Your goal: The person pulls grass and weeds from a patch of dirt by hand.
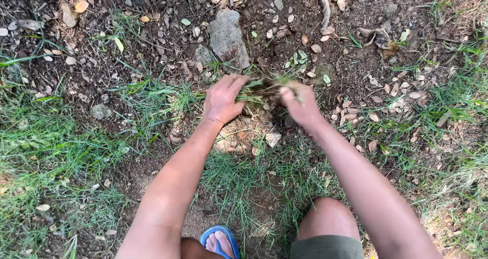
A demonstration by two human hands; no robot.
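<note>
Gripping a ragged tuft of green and dry brown grass (264, 90) with both hands, we crouch over a patch of bare brown soil (152, 40) strewn with dry leaves and small pebbles. Our left hand (222, 100) is curled around the left end of the tuft, fingers wrapped down into the blades; our right hand (299, 102) is clenched on the right end, with a few green blades poking out past its knuckles. The tuft lies between the two hands, its long axis running roughly left to right, and both hands are touching it, so neither is plainly the nearer. We cannot tell whether its roots are free of the ground, as the hands and the blades hide its base. Just beyond the tuft, on its far side, a flat grey stone (227, 37) is set in the soil, near our left fingertips but apart from them. Below the hands lies a paler scrape of exposed earth (239, 134), and nearer to us a thicker stand of green grass (254, 182). At the near edge of view sit our foot in a blue flip-flop sandal (219, 242) and our bare right knee (328, 218).
</note>
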